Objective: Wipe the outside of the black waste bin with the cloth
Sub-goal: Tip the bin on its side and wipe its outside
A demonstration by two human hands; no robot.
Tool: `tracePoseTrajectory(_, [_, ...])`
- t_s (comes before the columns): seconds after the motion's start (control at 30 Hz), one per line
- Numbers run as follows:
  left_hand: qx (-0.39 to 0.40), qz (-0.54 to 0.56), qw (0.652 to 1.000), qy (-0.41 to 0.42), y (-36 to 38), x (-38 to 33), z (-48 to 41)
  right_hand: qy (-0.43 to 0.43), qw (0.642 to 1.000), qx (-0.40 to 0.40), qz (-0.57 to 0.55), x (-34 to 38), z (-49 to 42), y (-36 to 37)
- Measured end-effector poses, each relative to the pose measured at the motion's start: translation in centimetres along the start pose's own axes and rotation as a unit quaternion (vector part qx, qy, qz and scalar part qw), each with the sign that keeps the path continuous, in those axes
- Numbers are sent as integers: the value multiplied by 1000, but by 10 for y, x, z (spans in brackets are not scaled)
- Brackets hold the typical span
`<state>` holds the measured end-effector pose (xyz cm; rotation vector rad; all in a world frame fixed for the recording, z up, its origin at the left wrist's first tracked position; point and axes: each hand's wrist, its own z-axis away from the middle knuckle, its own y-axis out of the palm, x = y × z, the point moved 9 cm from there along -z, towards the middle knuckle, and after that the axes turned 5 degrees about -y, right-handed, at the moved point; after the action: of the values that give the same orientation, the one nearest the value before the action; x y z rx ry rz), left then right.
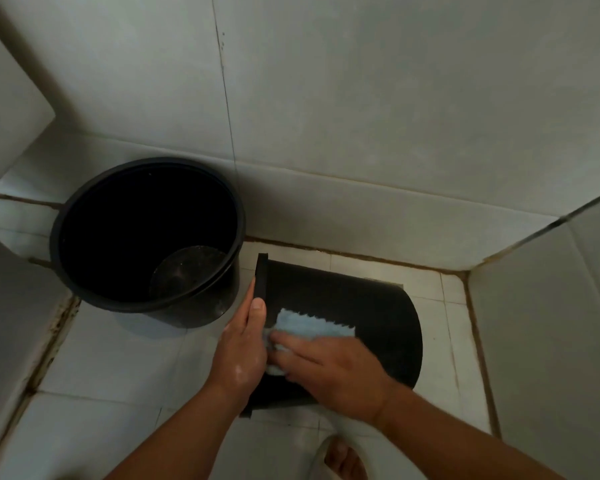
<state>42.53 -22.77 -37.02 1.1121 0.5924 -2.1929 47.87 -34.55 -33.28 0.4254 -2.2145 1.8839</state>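
The black waste bin (361, 299) lies tipped on its side on the tiled floor (118, 358), rim to the left and base toward the corner on the right. I'd guess it was laid down so that its long curved wall faces up within easy reach. The left grip (243, 351) is closed on the rim, with the thumb along the outer edge and the fingers tucked out of sight behind it. That hold looks meant to stop the round bin rolling under the rubbing.

The right grip (336, 368) is spread flat with fairly straight fingers, and it presses the pale blue cloth (312, 325) onto the upturned wall just beside the rim. It clasps nothing and only bears down. Part of the cloth pokes out past the fingertips, and part bunches under the hand.

A larger black bucket (54, 237) stands upright just beside the bin's rim. There may be a little water at its bottom, perhaps for rinsing, though I can't be sure. A foot in a sandal (340, 459) is planted near the bin.

The wiping seems to be at the rim end. The stretch toward the base, and the side resting on the floor, would need the bin turned — hence, I think, that steadying hold.
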Motion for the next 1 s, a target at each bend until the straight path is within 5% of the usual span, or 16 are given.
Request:
tracePoseTrajectory(0.03, [-4,-3,1000,1,1,-2,0,16,1000,-6,19,-13,2,-3])
tracePoseTrajectory(0.1, [-16,-25,1000,0,4,-8,1,187,980,-64,31,-61,8,-25])
tracePoseTrajectory(0.2, [-46,-52,998,7,4,-13,1,414,902,-120,21,-96,16,-38])
tracePoseTrajectory(0.4, [-38,-53,998,-5,-1,-6,-1,182,978,-90,41,3,-7,1])
tracePoseTrajectory(0.47, [-44,-64,997,12,-1,-10,2,265,959,-89,35,-40,26,-8])
tracePoseTrajectory(0.57, [-49,-72,996,33,0,-13,4,465,866,-179,41,-109,100,-49])
tracePoseTrajectory(0.67, [-54,-81,994,42,0,-13,6,526,818,-217,90,-114,115,-58])
tracePoseTrajectory(0.77, [-68,-95,992,41,-1,-15,5,474,861,-153,102,-72,58,-28])
tracePoseTrajectory(0.9, [-69,-110,991,36,-3,-16,4,231,962,-125,73,11,-13,4])
tracePoseTrajectory(1.0, [-70,-106,991,48,-4,-17,2,253,961,-113,1,-23,9,0])
